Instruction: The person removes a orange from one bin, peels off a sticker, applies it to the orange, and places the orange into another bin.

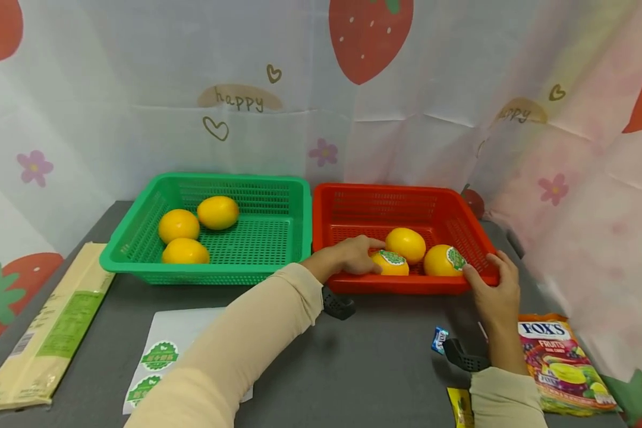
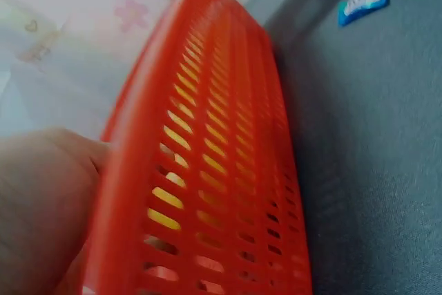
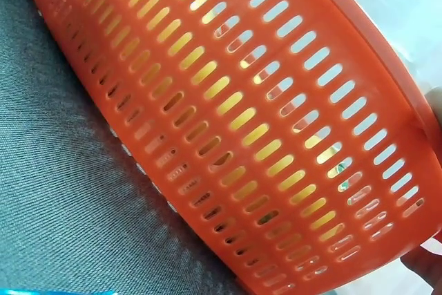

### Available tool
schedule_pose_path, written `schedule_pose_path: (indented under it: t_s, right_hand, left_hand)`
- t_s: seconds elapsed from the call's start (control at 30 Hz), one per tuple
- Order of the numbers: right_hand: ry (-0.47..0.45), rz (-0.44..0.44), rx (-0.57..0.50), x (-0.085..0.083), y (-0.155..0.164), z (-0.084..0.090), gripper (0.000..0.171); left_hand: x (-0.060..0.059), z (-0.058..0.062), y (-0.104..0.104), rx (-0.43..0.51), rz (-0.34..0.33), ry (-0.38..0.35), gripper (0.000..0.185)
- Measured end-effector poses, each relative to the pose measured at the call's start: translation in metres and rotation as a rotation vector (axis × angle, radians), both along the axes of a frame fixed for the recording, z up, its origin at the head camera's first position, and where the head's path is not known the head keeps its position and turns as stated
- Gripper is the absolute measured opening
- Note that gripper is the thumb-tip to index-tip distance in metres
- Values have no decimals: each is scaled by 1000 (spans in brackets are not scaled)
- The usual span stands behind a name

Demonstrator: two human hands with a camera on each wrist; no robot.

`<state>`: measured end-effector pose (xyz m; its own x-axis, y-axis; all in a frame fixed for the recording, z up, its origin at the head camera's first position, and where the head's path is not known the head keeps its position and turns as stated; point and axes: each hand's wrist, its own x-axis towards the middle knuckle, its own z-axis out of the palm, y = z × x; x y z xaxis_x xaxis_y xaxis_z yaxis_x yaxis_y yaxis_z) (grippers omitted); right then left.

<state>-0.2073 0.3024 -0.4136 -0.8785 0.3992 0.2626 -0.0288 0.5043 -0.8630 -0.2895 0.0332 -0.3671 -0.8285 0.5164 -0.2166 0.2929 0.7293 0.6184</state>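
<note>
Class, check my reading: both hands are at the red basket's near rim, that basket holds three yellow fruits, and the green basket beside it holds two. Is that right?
Not quite. The head view shows three yellow fruits in the green basket, not two. The rest holds: the left hand and right hand are at the red basket, which holds three.

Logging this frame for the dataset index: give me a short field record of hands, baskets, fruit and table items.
left hand: reaches over the near rim of the red basket, fingers on a stickered lemon
right hand: grips the red basket's near right corner
red basket: three lemons, two with green stickers showing
green basket: three lemons, no stickers visible
sticker sheet: near side of the table, left of centre
candy bag: right of the right wrist
long packet: left edge
</note>
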Motion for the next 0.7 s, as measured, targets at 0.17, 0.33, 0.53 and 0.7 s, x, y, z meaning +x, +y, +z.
schedule_pose_path:
  t_s: [0.17, 0.33, 0.53, 0.7]
  right_hand:
    - [-6, 1, -15, 0, 0, -1, 62]
    - [-2, -5, -25, 0, -3, -1, 61]
    - [-9, -18, -22, 1, -5, -1, 61]
    - [-29, -18, -31, 0, -3, 0, 61]
  left_hand:
    - [17, 15, -16, 127, 61, 201, 62]
    - [41, 32, -79, 358, 160, 454, 49]
    - [63, 19, -192, 453, 406, 741, 40]
    - [86, -6, -278, 498, 711, 855, 38]
